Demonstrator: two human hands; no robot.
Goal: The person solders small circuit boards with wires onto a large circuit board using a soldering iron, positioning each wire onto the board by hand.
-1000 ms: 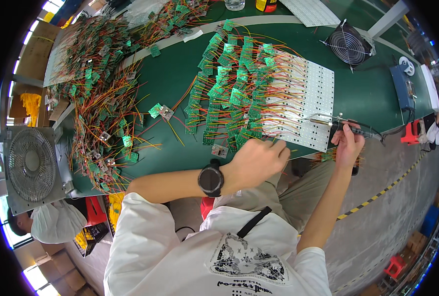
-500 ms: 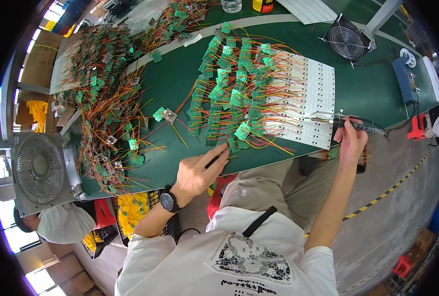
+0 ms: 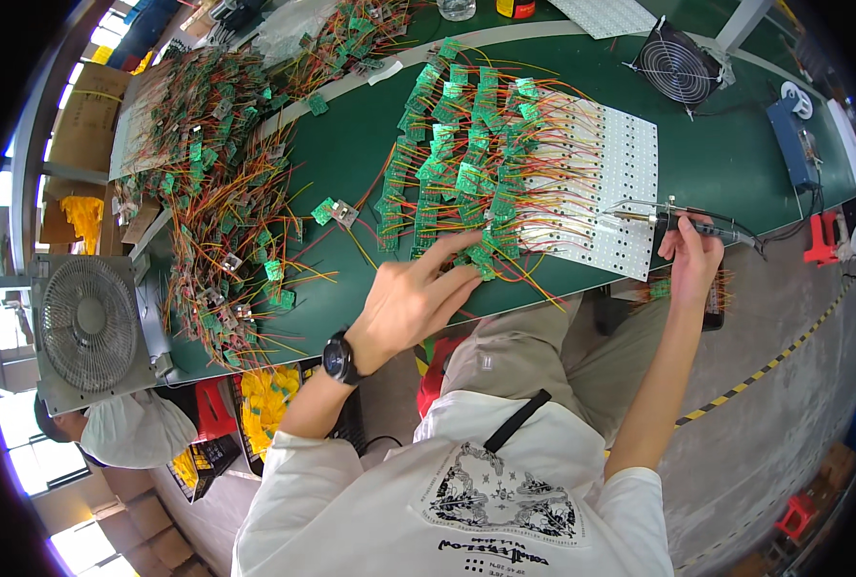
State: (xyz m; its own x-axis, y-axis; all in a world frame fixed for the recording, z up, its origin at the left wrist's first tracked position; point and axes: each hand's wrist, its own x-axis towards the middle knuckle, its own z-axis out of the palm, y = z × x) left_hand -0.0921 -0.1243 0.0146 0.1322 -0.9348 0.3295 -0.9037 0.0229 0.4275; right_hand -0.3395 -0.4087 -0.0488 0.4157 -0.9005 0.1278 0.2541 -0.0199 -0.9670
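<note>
My left hand [image 3: 411,300] reaches over the near end of several rows of green circuit boards [image 3: 471,178]. Its fingers are stretched and apart, with the tips at the nearest boards; whether they grip one is unclear. In my right hand [image 3: 692,256] is a soldering iron [image 3: 683,220], its metal tip pointing left over a white perforated board [image 3: 630,183]. Red and yellow wires [image 3: 563,163] run from the circuit boards onto that perforated board. Left of the rows, a circuit board with a metal connector [image 3: 344,213] lies apart on the green table.
A large tangled pile of wired circuit boards [image 3: 221,192] covers the table's left side. A black fan [image 3: 678,67] stands at the back right, near a blue box-shaped unit [image 3: 792,144] with a wire spool. A grey fan [image 3: 89,322] stands at the left, with another person [image 3: 139,428] beyond.
My left hand has moved right and away from me, from the table's front edge onto the nearest circuit boards. My right hand keeps the soldering iron in much the same place. The view has shifted slightly.
</note>
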